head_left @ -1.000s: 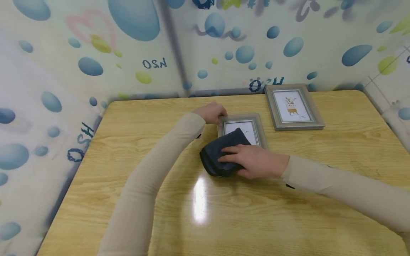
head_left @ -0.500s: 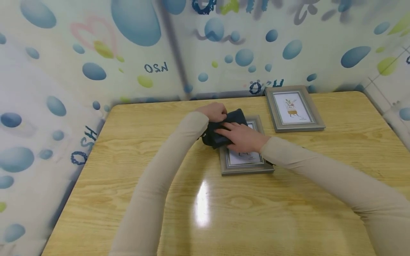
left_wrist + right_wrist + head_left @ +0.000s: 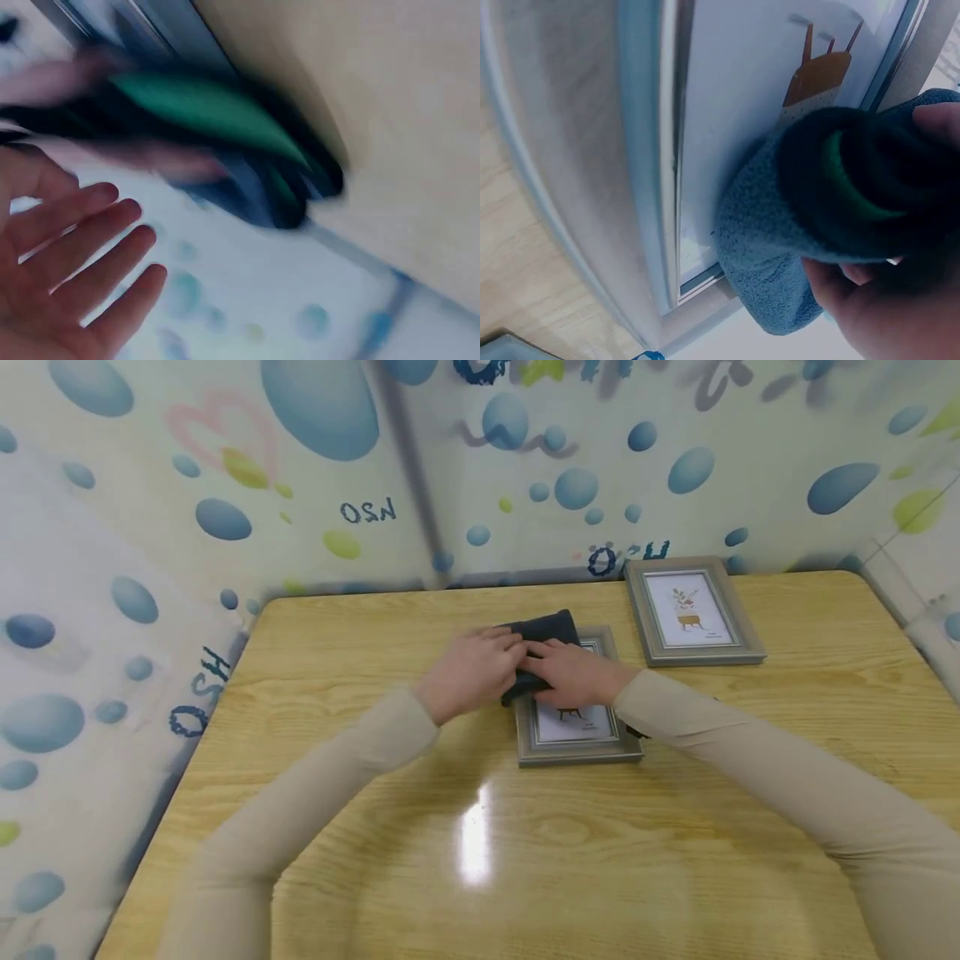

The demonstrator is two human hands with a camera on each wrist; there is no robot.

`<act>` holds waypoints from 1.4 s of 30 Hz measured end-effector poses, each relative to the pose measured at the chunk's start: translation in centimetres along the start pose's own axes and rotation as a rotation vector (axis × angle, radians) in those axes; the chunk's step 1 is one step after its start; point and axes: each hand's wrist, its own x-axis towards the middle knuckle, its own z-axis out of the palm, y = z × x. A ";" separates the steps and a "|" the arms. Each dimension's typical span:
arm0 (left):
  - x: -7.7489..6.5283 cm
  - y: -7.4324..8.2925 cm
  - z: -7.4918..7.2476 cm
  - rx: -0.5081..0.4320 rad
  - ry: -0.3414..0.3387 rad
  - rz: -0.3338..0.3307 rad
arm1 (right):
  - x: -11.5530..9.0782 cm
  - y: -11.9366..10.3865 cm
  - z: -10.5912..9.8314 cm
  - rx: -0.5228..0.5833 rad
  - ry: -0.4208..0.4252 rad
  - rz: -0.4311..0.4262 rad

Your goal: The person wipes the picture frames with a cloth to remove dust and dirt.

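Note:
A folded dark blue cloth (image 3: 546, 627) lies over the upper part of a grey picture frame (image 3: 577, 756) on the table. My right hand (image 3: 573, 675) holds the cloth against the picture; in the right wrist view the thumb and fingers grip the bunched cloth (image 3: 761, 225), where a green strip shows in its folds. My left hand (image 3: 472, 672) is beside it at the left, its fingertips overlapping the cloth and the right fingers in the head view. In the left wrist view that left hand (image 3: 86, 262) has its fingers extended and spread, with nothing between them, below the blurred cloth (image 3: 202, 105).
A second grey picture frame (image 3: 708, 656) with a plant drawing lies at the back right of the wooden table (image 3: 390, 860). A patterned wall covering (image 3: 300, 510) with blue and green drops rises behind the table and along its left side.
The cloth went from the frame's lower left up to its top under my right hand. My left hand left the frame's upper left edge and came down beside the right hand.

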 end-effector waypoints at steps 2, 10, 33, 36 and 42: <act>-2.2 2.2 -0.3 0.067 0.100 0.075 | 0.0 -0.1 -0.1 -0.004 -0.012 0.007; -5.5 9.7 2.0 0.235 0.222 0.243 | 0.1 -0.5 -0.2 -0.021 0.012 0.003; -3.4 13.8 3.2 0.502 0.047 0.160 | -2.3 -5.5 -0.7 -0.139 -0.072 -0.080; -3.2 14.0 3.1 0.508 0.042 0.137 | -1.2 -4.0 -0.8 -0.106 -0.069 -0.025; -3.0 14.3 2.9 0.471 -0.021 0.106 | 1.6 -0.6 -1.1 -0.220 -0.029 0.059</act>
